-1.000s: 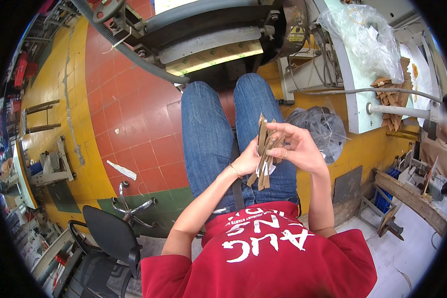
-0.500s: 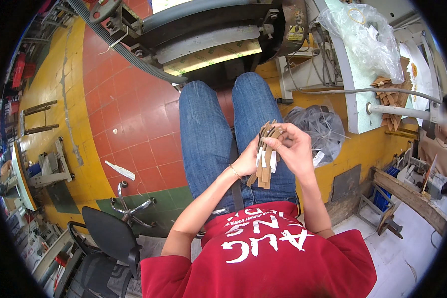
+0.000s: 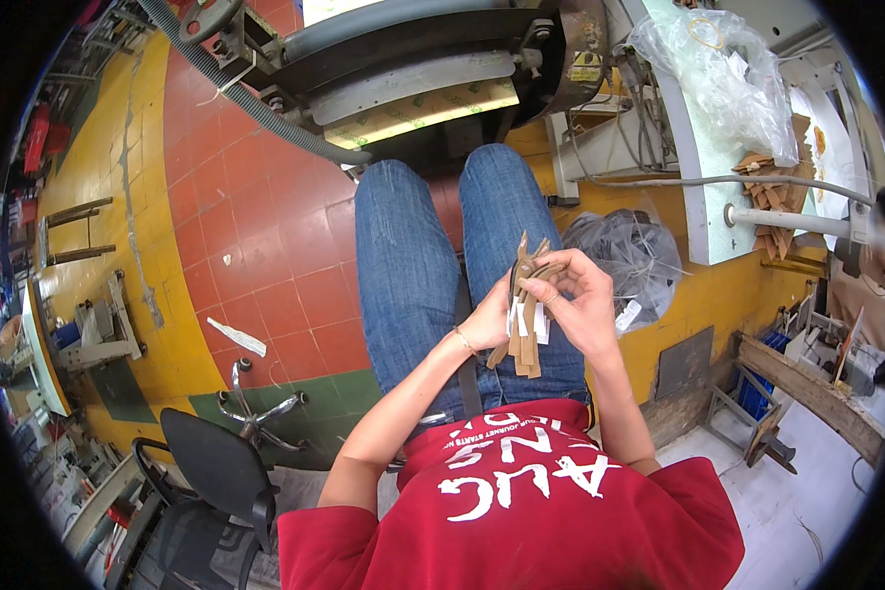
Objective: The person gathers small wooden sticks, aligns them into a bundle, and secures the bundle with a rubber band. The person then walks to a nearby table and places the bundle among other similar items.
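A bundle of narrow brown strips point(image 3: 525, 349), leather-like, with small white tags among them, is held over my lap. My left hand point(image 3: 487, 320) closes round the bundle from the left, its fingertips partly hidden behind the strips. With thumb and fingers, my right hand point(image 3: 582, 300) pinches the upper ends of some strips from the right. Those upper ends fan apart between the two hands, while the lower ends hang down over my jeans point(image 3: 403, 285).
A machine with a roller point(image 3: 403, 84) stands ahead of my knees. To the right are a table point(image 3: 693, 197) with clear plastic bags point(image 3: 728, 79) and brown pieces point(image 3: 772, 192), and a translucent bag point(image 3: 624, 256) on the floor. An office chair point(image 3: 216, 472) stands behind left.
The upper ends of the strips have spread further apart, some now pointing up. My right hand has shifted slightly, its fingers bending the strips; my left hand stays nearly in place.
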Available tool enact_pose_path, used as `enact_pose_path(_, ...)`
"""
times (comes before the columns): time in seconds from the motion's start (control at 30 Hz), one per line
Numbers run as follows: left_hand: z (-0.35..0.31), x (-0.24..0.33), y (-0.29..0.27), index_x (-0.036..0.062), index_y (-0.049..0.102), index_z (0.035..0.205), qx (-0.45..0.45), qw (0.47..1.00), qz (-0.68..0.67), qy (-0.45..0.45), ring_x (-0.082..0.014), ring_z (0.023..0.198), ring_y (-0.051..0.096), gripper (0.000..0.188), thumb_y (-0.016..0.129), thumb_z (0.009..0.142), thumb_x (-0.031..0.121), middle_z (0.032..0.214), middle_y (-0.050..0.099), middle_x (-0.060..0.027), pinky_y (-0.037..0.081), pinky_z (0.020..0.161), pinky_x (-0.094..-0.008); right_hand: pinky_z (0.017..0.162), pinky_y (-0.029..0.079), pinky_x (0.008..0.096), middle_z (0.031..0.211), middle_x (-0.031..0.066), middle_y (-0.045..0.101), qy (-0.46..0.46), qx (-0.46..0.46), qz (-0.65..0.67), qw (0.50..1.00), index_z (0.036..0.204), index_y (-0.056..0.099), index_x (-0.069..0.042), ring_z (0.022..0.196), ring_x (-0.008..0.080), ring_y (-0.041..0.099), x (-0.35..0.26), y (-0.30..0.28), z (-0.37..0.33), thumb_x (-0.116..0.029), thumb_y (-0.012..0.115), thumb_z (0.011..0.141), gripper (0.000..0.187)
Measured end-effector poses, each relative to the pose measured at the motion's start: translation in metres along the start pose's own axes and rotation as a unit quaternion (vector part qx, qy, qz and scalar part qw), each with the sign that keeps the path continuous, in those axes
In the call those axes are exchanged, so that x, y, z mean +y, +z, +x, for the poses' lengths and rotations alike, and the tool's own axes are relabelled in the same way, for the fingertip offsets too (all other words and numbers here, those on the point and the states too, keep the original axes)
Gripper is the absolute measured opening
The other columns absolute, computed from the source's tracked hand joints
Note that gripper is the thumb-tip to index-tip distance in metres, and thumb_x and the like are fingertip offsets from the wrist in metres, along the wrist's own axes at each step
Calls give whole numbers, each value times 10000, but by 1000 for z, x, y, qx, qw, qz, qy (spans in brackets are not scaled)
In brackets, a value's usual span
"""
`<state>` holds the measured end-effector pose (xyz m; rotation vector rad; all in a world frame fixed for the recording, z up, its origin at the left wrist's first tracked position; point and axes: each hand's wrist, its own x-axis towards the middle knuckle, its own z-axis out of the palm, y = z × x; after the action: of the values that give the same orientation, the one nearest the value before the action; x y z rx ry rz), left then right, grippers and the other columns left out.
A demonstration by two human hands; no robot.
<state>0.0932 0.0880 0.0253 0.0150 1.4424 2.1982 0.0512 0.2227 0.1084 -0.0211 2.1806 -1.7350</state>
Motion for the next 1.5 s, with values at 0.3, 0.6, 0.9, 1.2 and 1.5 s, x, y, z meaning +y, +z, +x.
enact_pose_path(0.3, 4, -5, 1, 27, 319, 1363, -14, 1000, 21, -1, -188, 1156, 497, 752, 726, 732, 66, 1247, 510, -119, 419, 979, -329, 663, 517, 218, 886, 50, 623, 33, -108, 62, 992, 1098, 601, 10, 775, 67, 595, -3, -14, 11, -65, 771, 750, 395)
enact_pose_path(0.6, 6, 1, -4, 16, 366, 1363, -14, 996, -76, -39, -143, 1071, 551, 655, 674, 785, 34, 1211, 561, -79, 445, 941, -288, 777, 530, 278, 965, 106, 650, 13, -123, 192, 974, 924, 567, -29, 866, 159, 631, 2, -36, 15, -19, 710, 800, 190)
enact_pose_path(0.9, 0, 4, -7, 9, 343, 1404, 0, 905, -416, -92, -230, 1154, 545, 572, 413, 922, 309, 1330, 494, -149, 432, 1012, -361, 714, 518, 222, 942, 34, 633, 146, -117, 219, 958, 1147, 568, -28, 820, 95, 615, 6, -40, -15, -123, 748, 794, 407)
enact_pose_path(1.2, 2, 7, 2, 83, 377, 1367, 52, 926, -371, -52, -271, 1187, 520, 510, 328, 974, 404, 1329, 486, -183, 425, 1023, -408, 701, 538, 241, 966, 51, 634, 183, -99, 344, 916, 1158, 548, 21, 817, 111, 632, 17, -26, -29, -23, 699, 820, 373)
enact_pose_path(1.5, -2, 1, 10, 13, 387, 1369, 121, 944, -305, -17, -209, 1149, 546, 491, 365, 1006, 344, 1284, 518, -139, 429, 997, -317, 754, 547, 264, 994, 70, 613, 94, 28, 123, 988, 1288, 478, 60, 872, 124, 628, 27, 3, -33, -42, 725, 800, 556)
